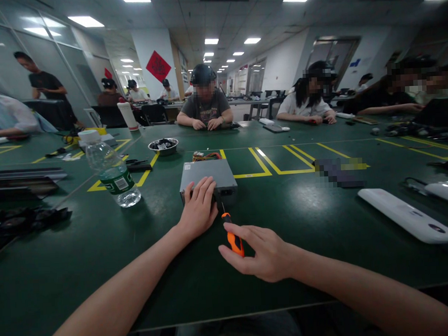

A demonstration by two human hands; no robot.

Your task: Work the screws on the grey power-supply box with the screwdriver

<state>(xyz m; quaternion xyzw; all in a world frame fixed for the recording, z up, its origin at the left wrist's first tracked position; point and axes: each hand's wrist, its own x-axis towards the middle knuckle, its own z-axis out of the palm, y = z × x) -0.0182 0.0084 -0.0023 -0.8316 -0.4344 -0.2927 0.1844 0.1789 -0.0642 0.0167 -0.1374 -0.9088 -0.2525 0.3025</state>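
A grey metal computer power supply lies on the green table in front of me, its bundle of coloured cables at the far side. My left hand grips its near left part, fingers laid over the top edge. An orange and black screwdriver points at the near face, beside the power socket. Around its handle, my right hand has thumb and fingers curled loosely. Exactly where the screwdriver tip meets the case is too dark to make out.
To the left stand a water bottle, a metal bowl with small parts, and a white cup. A white elongated device lies at right. Yellow tape marks the table. Several people sit opposite.
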